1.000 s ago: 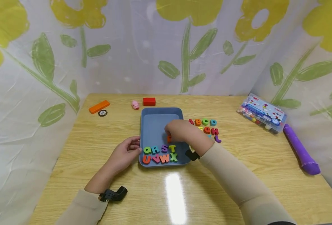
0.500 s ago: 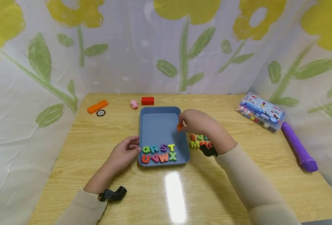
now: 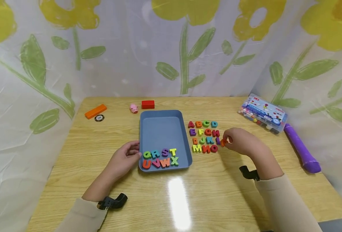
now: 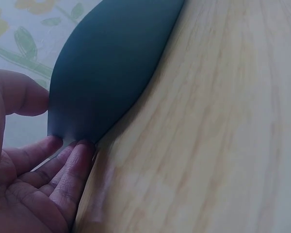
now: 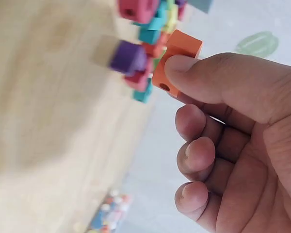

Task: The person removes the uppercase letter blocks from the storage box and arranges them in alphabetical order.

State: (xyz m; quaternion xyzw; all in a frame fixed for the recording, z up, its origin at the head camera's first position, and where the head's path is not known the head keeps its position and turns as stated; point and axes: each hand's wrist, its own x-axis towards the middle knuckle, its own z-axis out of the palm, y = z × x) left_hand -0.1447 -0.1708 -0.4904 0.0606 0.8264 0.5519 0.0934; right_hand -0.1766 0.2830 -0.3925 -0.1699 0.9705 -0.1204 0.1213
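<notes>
My left hand (image 3: 122, 161) holds the left side of the blue-grey tray (image 3: 161, 112), thumb at its rim and fingers against the outer wall (image 4: 106, 63). Two rows of coloured letter blocks, Q R S T (image 3: 165, 152) and U V W X (image 3: 165, 162), lie at the tray's near end. To the right of the tray, my right hand (image 3: 242, 141) pinches an orange letter block (image 5: 184, 44) between thumb and index finger. It is close beside the purple L (image 3: 218, 140) and the red O (image 3: 214, 148), at the end of the rows A to O on the table.
Along the back stand an orange block (image 3: 95, 111), a round black-and-white chip (image 3: 99, 118), a pink pig figure (image 3: 134, 108) and a red block (image 3: 148, 104). A clear box of coloured pieces (image 3: 263, 113) and a purple stick (image 3: 302, 148) lie at the right.
My right hand has lifted the orange letter block out of the tray and carried it right, to the end of the letter rows. My left hand stays at the tray.
</notes>
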